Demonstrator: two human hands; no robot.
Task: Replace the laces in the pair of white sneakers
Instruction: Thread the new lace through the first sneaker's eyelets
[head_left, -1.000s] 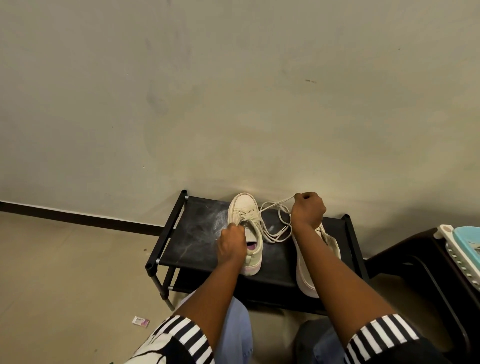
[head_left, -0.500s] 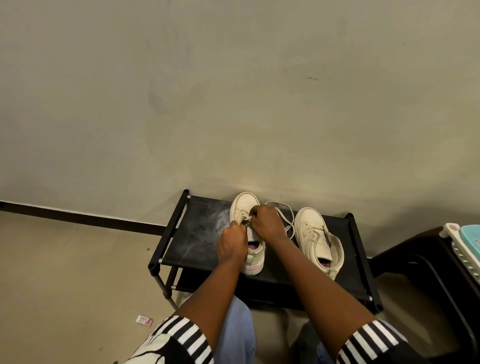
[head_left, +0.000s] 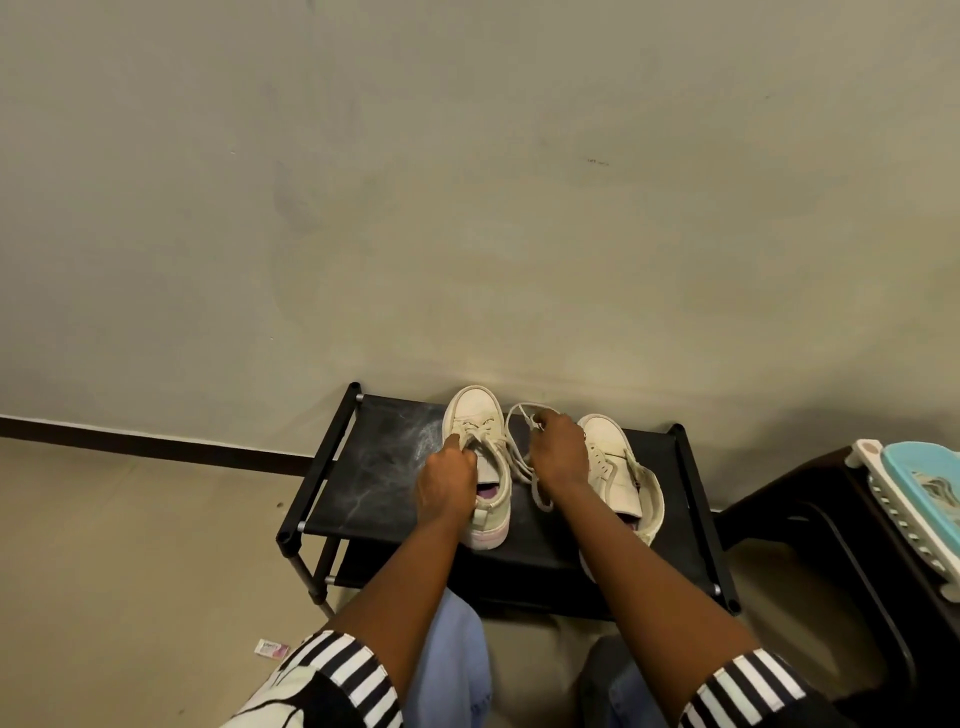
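now that the right hand (head_left: 556, 452) has drawn away from the eyelets of the left sneaker (head_left: 475, 415) on the shoe rack (head_left: 374, 467), its fingers (head_left: 545, 423) pinching the lace (head_left: 519, 460) while the left hand (head_left: 447, 483) grips the upper, another eyelet looks threaded.

Plain grey-beige wall (head_left: 467, 182), dark skirting (head_left: 156, 444), beige floor (head_left: 130, 545), black shoe rack (head_left: 374, 467), dark chair (head_left: 831, 519).

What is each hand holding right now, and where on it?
The left hand grips the half-laced sneaker at its eyelet edge beside the tongue. The right hand pinches the loose lace partway along.
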